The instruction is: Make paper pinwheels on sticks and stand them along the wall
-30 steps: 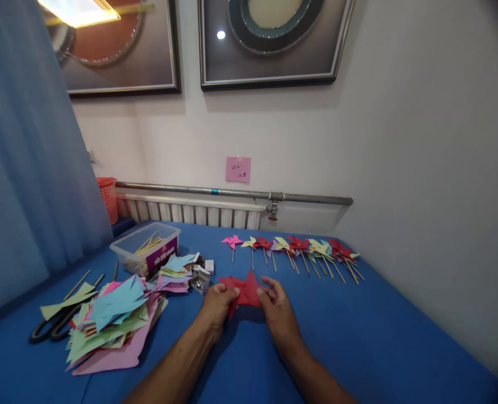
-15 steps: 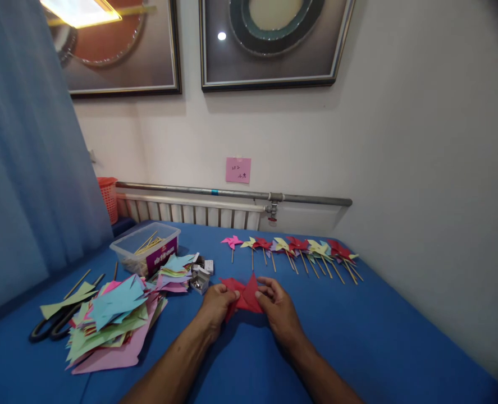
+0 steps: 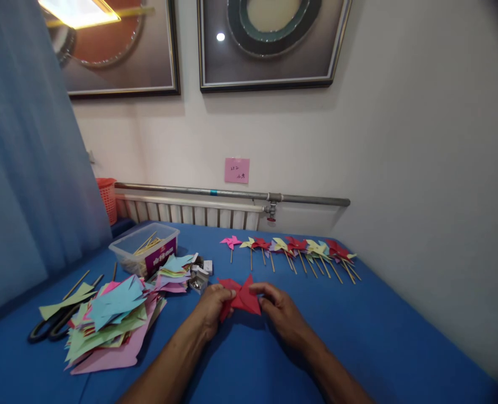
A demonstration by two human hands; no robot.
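Both my hands rest on the blue table [image 3: 375, 336] around a red paper piece [image 3: 243, 297] cut and folded into pointed flaps. My left hand [image 3: 213, 306] pinches its left side, fingers curled. My right hand [image 3: 280, 308] pinches its right side, with the fingertips bending a flap toward the middle. A row of finished paper pinwheels on wooden sticks [image 3: 293, 249] lies just beyond the red paper, in pink, yellow, red and green.
A heap of cut coloured paper [image 3: 109, 320] lies at left, with black scissors [image 3: 49, 328] beside it. A clear plastic box of wooden sticks [image 3: 145, 255] and a small box of pins [image 3: 198, 278] stand behind. A radiator [image 3: 190, 212] and wall close the far side.
My right fingers have moved inward over the red paper, folding a flap toward the centre. The left hand keeps its grip. The view shifted slightly.
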